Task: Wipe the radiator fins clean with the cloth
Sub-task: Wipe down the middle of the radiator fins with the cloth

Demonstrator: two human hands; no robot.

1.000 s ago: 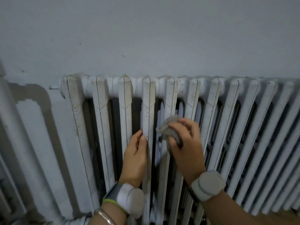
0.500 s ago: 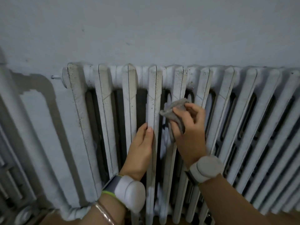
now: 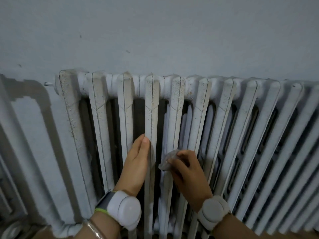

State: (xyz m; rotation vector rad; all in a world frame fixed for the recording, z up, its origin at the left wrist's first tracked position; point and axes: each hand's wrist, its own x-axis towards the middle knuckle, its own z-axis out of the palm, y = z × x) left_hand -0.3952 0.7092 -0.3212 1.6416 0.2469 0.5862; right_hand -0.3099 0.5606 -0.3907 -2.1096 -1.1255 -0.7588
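Note:
A white cast-iron radiator [image 3: 224, 118] with several speckled, dusty vertical fins spans the wall. My right hand [image 3: 187, 171] grips a small bunched grey cloth [image 3: 167, 160] and presses it against the fifth fin from the left, about halfway down. My left hand [image 3: 138, 166] lies with straight fingers along the left side of the fourth fin [image 3: 151, 107], thumb on its front edge, fingers reaching into the gap beside it. Both wrists wear white round bands.
A pale grey wall [image 3: 155, 31] rises above the radiator. A painted pipe [image 3: 20, 135] runs down the wall at the left and bends toward the radiator's foot. The fins continue off the right edge of view.
My right hand has slid the cloth down the fifth fin from its upper part to mid height. My left hand stays on the fourth fin. The view has tilted slightly.

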